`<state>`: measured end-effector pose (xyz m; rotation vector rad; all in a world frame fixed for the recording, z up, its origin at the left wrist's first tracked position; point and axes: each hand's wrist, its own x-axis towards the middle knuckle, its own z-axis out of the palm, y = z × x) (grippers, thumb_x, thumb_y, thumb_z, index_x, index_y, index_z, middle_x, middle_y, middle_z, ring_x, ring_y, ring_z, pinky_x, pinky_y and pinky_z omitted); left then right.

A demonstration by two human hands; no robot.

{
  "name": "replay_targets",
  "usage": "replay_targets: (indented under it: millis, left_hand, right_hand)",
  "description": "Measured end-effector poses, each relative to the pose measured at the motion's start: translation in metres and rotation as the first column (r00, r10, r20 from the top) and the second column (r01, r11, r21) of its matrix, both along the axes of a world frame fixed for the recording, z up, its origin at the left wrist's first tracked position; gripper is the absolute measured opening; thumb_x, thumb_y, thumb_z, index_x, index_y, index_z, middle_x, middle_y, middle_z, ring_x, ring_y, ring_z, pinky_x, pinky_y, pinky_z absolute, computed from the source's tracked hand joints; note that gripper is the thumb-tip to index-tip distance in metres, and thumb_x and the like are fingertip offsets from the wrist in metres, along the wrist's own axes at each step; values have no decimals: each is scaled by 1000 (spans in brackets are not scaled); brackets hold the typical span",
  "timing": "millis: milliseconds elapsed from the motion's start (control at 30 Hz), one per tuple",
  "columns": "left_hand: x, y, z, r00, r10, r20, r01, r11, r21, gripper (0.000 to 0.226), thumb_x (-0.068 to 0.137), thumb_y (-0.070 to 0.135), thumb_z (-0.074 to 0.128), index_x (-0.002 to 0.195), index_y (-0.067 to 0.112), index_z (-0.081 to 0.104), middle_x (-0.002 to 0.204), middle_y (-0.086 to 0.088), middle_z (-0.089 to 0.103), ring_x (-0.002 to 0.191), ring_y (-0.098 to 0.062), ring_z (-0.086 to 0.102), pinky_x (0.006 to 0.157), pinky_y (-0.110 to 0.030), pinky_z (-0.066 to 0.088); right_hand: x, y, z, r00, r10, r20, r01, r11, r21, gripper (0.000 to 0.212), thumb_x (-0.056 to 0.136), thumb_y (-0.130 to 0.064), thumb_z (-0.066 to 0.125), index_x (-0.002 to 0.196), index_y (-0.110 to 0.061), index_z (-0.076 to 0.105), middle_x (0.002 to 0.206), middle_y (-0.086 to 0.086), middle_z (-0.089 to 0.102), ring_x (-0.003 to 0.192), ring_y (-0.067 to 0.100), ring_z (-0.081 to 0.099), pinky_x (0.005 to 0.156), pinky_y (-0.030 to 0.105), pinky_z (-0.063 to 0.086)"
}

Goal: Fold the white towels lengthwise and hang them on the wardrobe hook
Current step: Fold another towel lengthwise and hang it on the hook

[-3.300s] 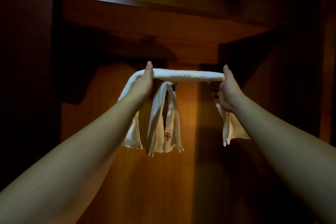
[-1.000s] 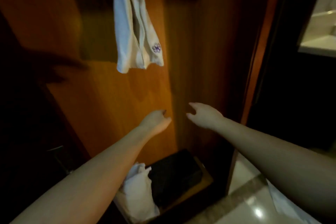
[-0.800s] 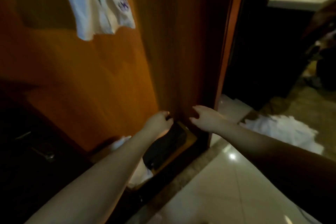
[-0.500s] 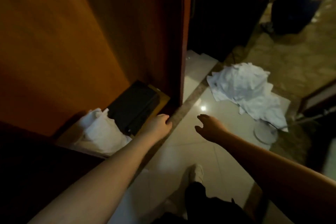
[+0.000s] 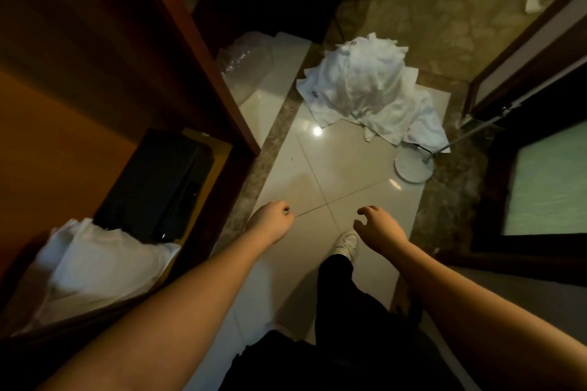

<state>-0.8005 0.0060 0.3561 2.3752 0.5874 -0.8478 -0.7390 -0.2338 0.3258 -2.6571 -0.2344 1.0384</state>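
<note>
1. Both hands held nothing: the left hand (image 5: 270, 224) hung loosely curled, and the right hand (image 5: 379, 225) had its fingers spread and bent.
2. Well ahead of both, slightly right, the heap of white towels (image 5: 368, 89) lay on the floor tiles (image 5: 333, 168).
3. Grabbing the tangled heap blind risked lifting several towels together.
4. A lamp stand (image 5: 413, 167) touched its near edge and might have snagged.

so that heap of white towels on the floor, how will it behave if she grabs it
Probably floppy: the heap of white towels lies crumpled in soft folds. Likely to come apart, since separate layers splay out at its edges. It should not slide away; it sags flat onto the tiles.
</note>
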Motion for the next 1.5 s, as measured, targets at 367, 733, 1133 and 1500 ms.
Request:
replay_targets:
  millis: [367,733,1133,1500]
  left_hand:
    - [205,-32,-35,997,-13,-80,15,999,29,26,100,27,45,108,12,64,111,-13,66,86,-28,61,75,-37,51]
    - [405,-18,-107,994,-68,-89,67,998,-14,20,98,24,47,93,11,62,104,-16,65,96,-34,60,82,-40,50]
    - [618,23,-212,964,-218,-154,208,975,-74,21,98,25,46,81,14,55,91,-10,61,85,-29,57,70,-33,43]
    - [761,18,-328,973,-16,-229,-36,975,-219,18,98,18,53,93,5,64,92,-17,64,81,-28,55,72,-33,43]
  right_hand:
    - [218,-61,-23,997,48,-67,-53,996,-71,49,99,-40,48,142,-17,53,145,8,52,126,30,54,100,40,46]
    - [383,-52,-80,990,-59,-130,37,986,-161,54,96,-36,46,147,-17,47,148,10,48,129,33,51,102,42,44]
    - [549,3,-185,892,-369,-262,325,925,-199,54,98,-32,52,148,-11,45,152,13,46,133,32,48,100,35,41]
    - [681,34,-307,855,-392,-340,380,919,-104,51,99,-29,53,145,-8,46,149,15,47,132,32,49,102,34,41]
